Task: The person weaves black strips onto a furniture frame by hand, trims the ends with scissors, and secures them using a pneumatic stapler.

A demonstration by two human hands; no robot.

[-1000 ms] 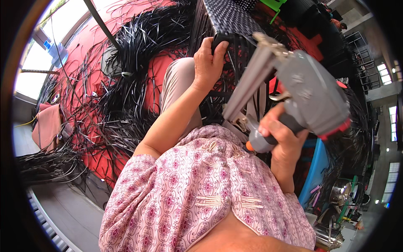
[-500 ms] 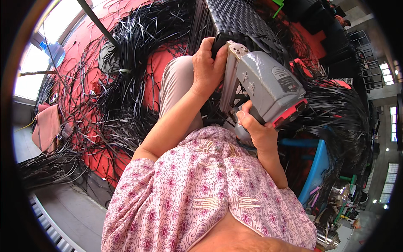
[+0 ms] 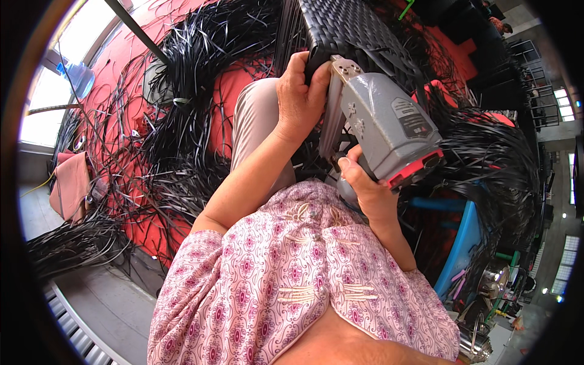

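In the far middle is the woven piece (image 3: 359,30), with the left hand (image 3: 300,97) at its near left corner and the staple gun (image 3: 389,118) just right of that hand, its nose at the piece's near edge and its grip in the right hand (image 3: 370,185). Left of the knee (image 3: 261,112), a heap of strips (image 3: 207,52) lies on the floor (image 3: 112,67), with a water bottle (image 3: 80,79) farther left and a cloth (image 3: 69,185) nearer on that side. On the right, more strips (image 3: 486,152) lie beyond the plastic piece (image 3: 457,249), with a pot (image 3: 494,278) at the near right.
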